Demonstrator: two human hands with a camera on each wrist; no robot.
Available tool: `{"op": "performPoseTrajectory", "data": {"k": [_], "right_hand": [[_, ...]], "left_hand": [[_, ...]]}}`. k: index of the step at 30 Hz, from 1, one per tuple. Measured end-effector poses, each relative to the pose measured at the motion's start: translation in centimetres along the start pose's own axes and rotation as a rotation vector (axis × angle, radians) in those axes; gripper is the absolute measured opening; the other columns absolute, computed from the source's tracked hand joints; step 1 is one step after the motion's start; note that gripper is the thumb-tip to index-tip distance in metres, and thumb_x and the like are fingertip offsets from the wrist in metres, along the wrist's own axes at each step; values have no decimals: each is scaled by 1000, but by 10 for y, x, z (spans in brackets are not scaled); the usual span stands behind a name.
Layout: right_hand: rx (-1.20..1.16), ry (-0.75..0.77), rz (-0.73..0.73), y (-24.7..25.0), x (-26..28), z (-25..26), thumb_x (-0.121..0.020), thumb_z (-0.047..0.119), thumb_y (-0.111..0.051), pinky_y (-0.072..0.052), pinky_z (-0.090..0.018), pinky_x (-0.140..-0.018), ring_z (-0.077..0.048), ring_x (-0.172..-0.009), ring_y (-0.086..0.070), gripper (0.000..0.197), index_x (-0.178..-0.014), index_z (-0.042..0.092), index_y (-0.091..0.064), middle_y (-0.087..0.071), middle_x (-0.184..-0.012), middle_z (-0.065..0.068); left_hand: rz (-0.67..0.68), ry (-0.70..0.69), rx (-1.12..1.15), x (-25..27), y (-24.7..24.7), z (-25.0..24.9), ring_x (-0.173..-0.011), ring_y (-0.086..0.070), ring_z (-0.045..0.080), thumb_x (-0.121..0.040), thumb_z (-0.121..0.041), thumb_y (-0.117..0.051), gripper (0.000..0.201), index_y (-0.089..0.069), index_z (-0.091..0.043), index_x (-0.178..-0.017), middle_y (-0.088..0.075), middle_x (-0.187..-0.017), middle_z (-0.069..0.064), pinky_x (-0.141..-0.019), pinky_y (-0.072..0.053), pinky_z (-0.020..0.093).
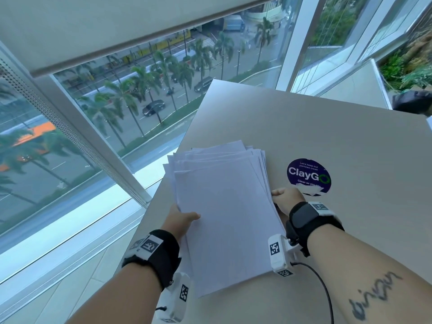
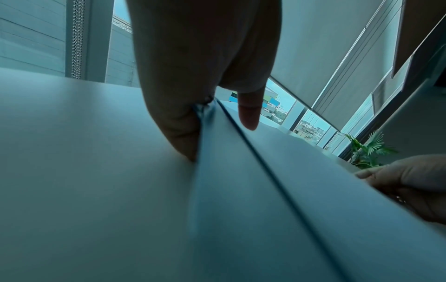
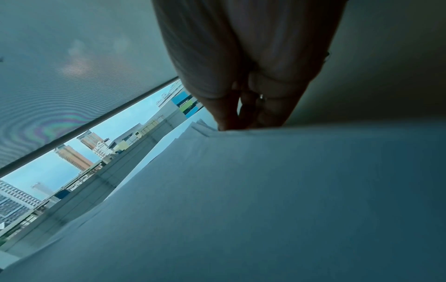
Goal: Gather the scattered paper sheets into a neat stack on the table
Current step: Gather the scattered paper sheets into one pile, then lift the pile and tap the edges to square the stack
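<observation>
From the head view, a loose stack of white paper sheets point(image 1: 224, 206) lies near the left edge of a pale beige rectangular table point(image 1: 327, 132), its far ends fanned out and uneven. The left hand point(image 1: 181, 220) holds the stack's left edge, thumb laid on the top sheet, while the right hand point(image 1: 286, 198) clasps the right edge. Just beside the right hand sits a round dark-blue "ClayGo" sticker point(image 1: 308, 175) on the tabletop

The left wrist view shows the left hand point(image 2: 193, 76) pinching the paper sheets point(image 2: 241, 190) at their edge, thumb on one face and one finger pointing free; the right hand point(image 2: 415, 185) curls round the far edge

In the right wrist view, the right hand point(image 3: 246, 66) has its fingers tucked against the staggered edges of the paper sheets point(image 3: 265, 190)
</observation>
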State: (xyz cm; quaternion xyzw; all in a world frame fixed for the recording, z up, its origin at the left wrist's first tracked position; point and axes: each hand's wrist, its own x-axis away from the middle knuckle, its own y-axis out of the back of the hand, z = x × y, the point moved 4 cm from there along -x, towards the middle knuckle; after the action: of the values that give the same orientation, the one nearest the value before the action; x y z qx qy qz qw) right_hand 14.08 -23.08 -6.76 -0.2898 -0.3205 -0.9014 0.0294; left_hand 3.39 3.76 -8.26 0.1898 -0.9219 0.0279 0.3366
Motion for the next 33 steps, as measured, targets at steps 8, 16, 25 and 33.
{"op": "performPoseTrajectory", "data": {"k": [8,16,25,33], "right_hand": [[7,-23,70,-1,1,8,-82,0,-47,-45,-35,-78,-36,-97,-61,39,-119,0,-56,-65,-101,-22],[147,-8,319,-6,3,13,-81,10,-56,-27,-43,-113,-30,-139,-28,83,-148,31,-12,-20,-155,-10],[-112,-11,224,12,9,19,-87,23,-55,-42,-37,-85,-28,-118,-48,73,-148,20,-16,-47,-132,-14],[-613,262,204,53,43,68,-90,10,-54,-51,-42,-79,-28,-80,-60,24,-111,0,-59,-65,-96,-19]], "left_hand": [[-56,-3,-15,-1,-11,3,-95,-66,36,-42,-21,-70,77,-52,-4,-115,-66,-111,20,-85,-54,51],[59,-2,27,12,-19,-10,-102,-60,39,-49,-3,-56,72,-42,-5,-120,-60,-114,21,-89,-51,53],[112,-204,226,38,-19,-40,-70,-61,27,-53,3,-54,43,-50,-14,-92,-62,-88,14,-67,-53,39],[190,-485,285,72,-13,-107,-69,-68,15,-61,5,-56,48,-55,-11,-106,-72,-82,0,-62,-57,30]]}}
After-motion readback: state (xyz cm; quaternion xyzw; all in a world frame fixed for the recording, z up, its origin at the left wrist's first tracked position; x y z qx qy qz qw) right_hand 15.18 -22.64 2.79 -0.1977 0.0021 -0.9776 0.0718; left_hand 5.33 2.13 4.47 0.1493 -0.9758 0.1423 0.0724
